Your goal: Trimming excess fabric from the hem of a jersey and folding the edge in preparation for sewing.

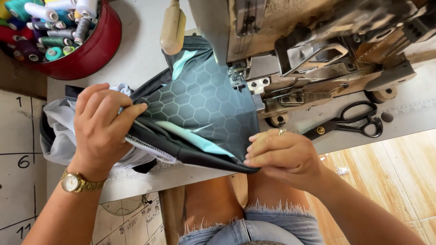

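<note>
Fabric [200, 109] dark, hexagon-printed, lies under sewing machine [290, 41]. Left hand [102, 129] pinches its edge at nine o'clock; right hand [281, 154] pinches hem at four o'clock. Risk: uneven pull skews seam. Scissors [349, 122] at three o'clock.

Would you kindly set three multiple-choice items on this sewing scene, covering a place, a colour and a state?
1. Where do the scissors lie?
A. on the table right of the sewing machine
B. in the red tub
C. on the floor

2. What colour is the tub holding the thread spools?
A. blue
B. red
C. white

3. What is the right hand doing?
A. resting open on the table
B. holding the scissors
C. pinching the edge of the dark hexagon-patterned fabric

Answers: 1 A, they lie on the table past the machine's base; 2 B, its wall is red; 3 C, the fingers close on the hem while the left hand grips the other end.
</note>
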